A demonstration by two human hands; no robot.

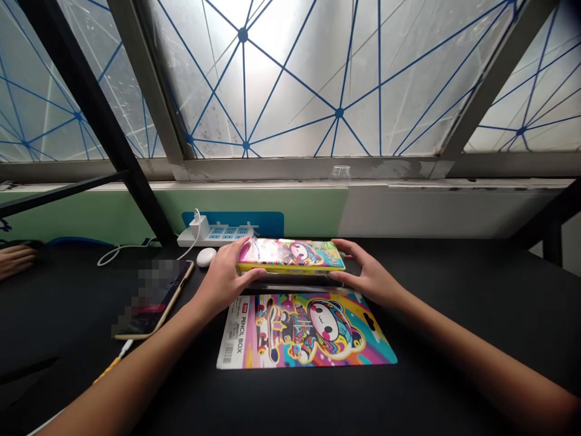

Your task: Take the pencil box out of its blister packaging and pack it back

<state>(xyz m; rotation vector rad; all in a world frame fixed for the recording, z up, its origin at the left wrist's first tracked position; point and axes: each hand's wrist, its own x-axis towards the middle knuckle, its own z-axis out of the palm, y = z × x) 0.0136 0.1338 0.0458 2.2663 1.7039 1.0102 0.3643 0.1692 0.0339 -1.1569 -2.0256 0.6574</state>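
Two hands show in the head view, with a bright printed box [290,261] between them; whether it touches the worktop [463,315] is hard to tell. The left hand [222,272] has fingers parted to the box's depth, gripping its left end; the right hand [370,272] grips its right end likewise. Nearer than the box lies a printed card [308,330]. Left of the box is a phone [170,297]; behind, leftward, a power strip [229,233].
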